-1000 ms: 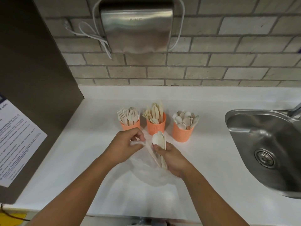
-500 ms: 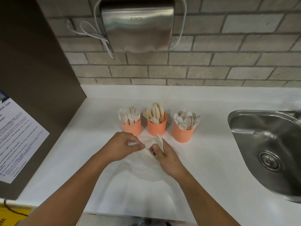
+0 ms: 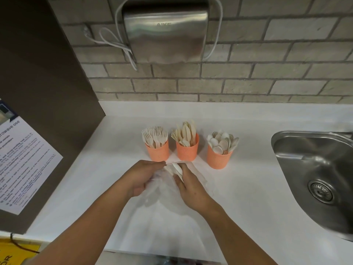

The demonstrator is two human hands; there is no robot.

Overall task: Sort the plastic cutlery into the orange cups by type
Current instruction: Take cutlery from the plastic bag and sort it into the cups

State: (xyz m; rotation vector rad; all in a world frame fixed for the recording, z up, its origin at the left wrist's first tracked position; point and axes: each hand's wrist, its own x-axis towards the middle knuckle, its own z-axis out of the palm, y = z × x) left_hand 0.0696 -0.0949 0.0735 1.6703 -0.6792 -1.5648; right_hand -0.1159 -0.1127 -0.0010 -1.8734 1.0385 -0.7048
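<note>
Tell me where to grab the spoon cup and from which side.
Best take the spoon cup by its bare side wall below the rim, coming from the front or right: the spoons fan out over the top, and the middle cup stands on its left.

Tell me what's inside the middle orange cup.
Pale knives stand blade-up in the middle orange cup, with thinner pieces fanned at their left, too small to identify. The cup's wall hides their handles and the bottom.

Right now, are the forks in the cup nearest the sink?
No: the cup nearest the sink holds spoons; the forks stand in the leftmost cup.
</note>
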